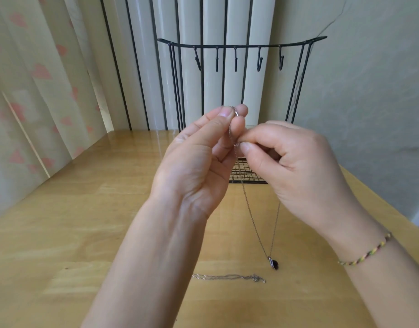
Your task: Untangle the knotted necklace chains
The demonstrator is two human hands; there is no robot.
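Left hand (199, 159), right hand (298, 164) pinching pendant necklace (274, 263), top hidden by fingers (258, 136)

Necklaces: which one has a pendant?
The chain pinched by left hand and right hand, dark pendant hanging at its bottom. The other chain lies on the table, no pendant visible.

I hold both hands up above the table (85, 209), close together. My left hand (199, 157) pinches the chain (255, 221) up high, palm facing me. My right hand (296, 162) pinches it just lower, fingers curled.
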